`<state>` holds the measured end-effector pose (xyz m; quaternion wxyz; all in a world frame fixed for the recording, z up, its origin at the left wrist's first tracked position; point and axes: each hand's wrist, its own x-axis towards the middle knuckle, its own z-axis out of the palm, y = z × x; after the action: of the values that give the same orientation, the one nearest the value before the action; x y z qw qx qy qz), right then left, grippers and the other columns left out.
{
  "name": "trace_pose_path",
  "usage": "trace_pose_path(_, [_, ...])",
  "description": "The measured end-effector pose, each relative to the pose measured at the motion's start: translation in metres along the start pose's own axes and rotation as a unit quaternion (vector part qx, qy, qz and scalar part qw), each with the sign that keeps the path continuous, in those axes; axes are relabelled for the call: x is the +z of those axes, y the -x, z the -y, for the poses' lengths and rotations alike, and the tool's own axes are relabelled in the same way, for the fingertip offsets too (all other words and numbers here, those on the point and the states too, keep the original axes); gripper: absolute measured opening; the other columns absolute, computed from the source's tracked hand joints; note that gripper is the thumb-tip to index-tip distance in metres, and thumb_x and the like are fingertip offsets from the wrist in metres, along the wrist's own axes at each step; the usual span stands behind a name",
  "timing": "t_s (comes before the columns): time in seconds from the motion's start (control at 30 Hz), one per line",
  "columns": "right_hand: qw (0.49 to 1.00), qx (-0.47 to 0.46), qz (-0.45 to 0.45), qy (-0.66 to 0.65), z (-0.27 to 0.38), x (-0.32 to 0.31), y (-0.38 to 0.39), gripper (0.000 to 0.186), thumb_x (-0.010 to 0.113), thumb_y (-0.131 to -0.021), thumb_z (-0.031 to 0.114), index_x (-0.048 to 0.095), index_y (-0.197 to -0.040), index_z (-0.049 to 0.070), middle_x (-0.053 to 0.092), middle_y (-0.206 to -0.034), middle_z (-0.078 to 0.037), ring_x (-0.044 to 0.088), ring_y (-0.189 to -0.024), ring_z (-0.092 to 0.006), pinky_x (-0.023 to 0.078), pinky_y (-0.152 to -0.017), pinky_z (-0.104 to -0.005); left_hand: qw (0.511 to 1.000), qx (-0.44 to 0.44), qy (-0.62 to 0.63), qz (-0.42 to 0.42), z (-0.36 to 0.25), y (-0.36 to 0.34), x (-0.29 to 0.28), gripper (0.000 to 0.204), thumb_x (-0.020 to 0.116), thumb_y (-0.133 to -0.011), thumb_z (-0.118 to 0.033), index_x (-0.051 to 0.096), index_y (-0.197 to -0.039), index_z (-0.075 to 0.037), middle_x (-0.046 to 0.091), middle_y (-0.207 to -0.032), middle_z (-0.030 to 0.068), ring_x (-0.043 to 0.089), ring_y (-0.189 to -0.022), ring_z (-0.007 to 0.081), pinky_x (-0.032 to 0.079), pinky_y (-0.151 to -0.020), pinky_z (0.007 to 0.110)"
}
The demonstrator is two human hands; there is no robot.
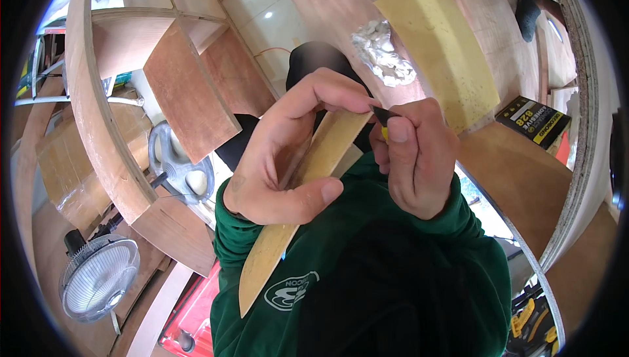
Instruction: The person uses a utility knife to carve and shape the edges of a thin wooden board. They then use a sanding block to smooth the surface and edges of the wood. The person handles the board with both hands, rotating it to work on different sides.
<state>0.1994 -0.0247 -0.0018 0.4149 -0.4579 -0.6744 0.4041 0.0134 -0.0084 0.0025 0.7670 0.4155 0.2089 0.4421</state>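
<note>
My left hand is closed on a long, narrow, tan strip, with its thumb and curled fingers around the edges. The strip slants across my green sweatshirt, and its lower end tapers near my left side. At the strip's upper end, my right hand grips a utility knife with a black blade and a bit of yellow handle showing. The blade tip points left, close to my left fingertips and the strip's corner. Most of the knife's handle is hidden inside my right fist.
A yellow sheet and crumpled foil lie ahead on a wooden surface. To the right sits a black-and-yellow box. Wooden shelving and a fan stand left. Someone's foot shows at upper right.
</note>
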Motion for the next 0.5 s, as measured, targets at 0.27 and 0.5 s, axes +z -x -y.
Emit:
trace_pose_path(0.27, [0.999,0.018,0.050,-0.011,0.0095,0.0004,0.0065,0.008,0.062,-0.094,0.009,0.055,-0.092,0.005,0.054,-0.069,-0.011,0.058,-0.057,-0.0334,0.045,-0.049,-0.0383,0.996,-0.022,-0.083,-0.023,-0.0037,-0.0013,-0.0022,0.062,0.063,-0.065,-0.008,0.051,-0.124,0.005,0.049,-0.121,0.0127,0.048,-0.116,0.0224,0.034,-0.103,0.033])
trace_pose_path(0.5, [0.998,0.062,0.005,0.030,0.0104,-0.0012,0.0007,0.011,0.064,-0.091,0.008,0.054,-0.090,0.005,0.054,-0.069,-0.012,0.058,-0.057,-0.0339,0.044,-0.048,-0.0394,0.994,-0.009,-0.102,-0.029,-0.0019,-0.0024,-0.0003,0.062,0.063,-0.065,-0.009,0.051,-0.124,0.005,0.050,-0.120,0.0126,0.047,-0.116,0.0221,0.033,-0.103,0.032])
